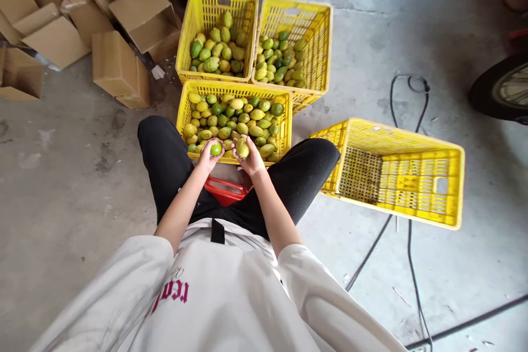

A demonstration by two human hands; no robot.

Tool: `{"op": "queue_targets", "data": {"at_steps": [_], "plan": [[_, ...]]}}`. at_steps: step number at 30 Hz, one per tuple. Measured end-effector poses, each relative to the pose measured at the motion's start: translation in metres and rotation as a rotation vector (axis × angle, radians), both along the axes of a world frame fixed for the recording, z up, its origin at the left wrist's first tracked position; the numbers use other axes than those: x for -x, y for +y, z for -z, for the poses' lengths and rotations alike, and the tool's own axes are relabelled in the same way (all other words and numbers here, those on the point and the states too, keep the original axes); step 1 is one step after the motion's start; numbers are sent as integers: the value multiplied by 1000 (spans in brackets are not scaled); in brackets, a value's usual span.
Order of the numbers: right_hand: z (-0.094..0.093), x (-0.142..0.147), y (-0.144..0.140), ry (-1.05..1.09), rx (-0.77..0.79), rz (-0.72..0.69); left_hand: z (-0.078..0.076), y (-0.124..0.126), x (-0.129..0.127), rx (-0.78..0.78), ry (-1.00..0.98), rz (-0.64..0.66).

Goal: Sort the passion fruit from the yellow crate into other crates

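Note:
My left hand (207,158) holds a green fruit (215,149) at the near rim of the closest yellow crate (181,115). My right hand (249,159) grips a yellow-green fruit (242,148) just beside it. That crate is full of green and yellow fruits (235,118) and sits between my knees. Behind it stand two more yellow crates, the left one (185,22) and the right one (322,38), both partly filled with the same fruit. I sit low on a red stool (225,190).
An empty yellow crate (454,187) lies tipped on its side at the right. Flattened and open cardboard boxes (119,66) pile up at the back left. Black cables (408,121) run over the concrete floor at the right, and a wheel (501,91) shows at the right edge.

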State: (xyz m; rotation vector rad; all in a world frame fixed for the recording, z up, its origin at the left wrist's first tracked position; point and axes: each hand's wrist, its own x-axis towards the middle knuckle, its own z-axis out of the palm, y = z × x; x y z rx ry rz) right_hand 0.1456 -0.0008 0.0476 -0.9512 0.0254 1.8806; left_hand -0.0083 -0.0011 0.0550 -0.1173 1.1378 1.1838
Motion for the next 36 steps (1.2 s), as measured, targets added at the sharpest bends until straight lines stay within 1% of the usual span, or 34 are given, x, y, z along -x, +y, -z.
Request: {"op": "queue_targets", "data": {"at_steps": [3, 7, 11, 16, 18, 21, 22, 24, 26, 28, 30, 32, 34, 36], "plan": [[0, 0, 1, 23, -1, 16, 1, 2, -1, 4, 4, -20], [-2, -1, 4, 100, -11, 94, -4, 2, -1, -36, -95, -82], [-1, 0, 5, 96, -53, 86, -8, 3, -1, -53, -137, -86], [2, -2, 1, 54, -12, 62, -5, 6, 0, 16, -73, -39], [2, -3, 0, 69, -51, 68, -2, 6, 0, 56, -42, -27], [2, -4, 0, 58, -125, 49, 2, 5, -1, 39, -32, -42], [3, -3, 0, 18, -120, 19, 3, 4, -2, 29, -20, -28], [7, -2, -1, -105, -56, -73, 8, 2, -3, 32, 15, 24], [16, 0, -3, -221, 30, -170, 12, 0, -3, 74, 41, 75], [26, 2, -5, -285, 92, -223, 16, -1, -4, 106, 43, 90], [34, 3, -7, -315, 133, -227, 17, -1, -4, 117, 32, 96], [38, 4, -5, -324, 152, -202, 15, 0, -3, 121, 15, 89], [36, 2, -2, -304, 144, -156, 11, 0, -3, 116, -4, 69], [30, 0, 2, -270, 121, -107, 5, 0, -2, 77, -55, 17]]}}
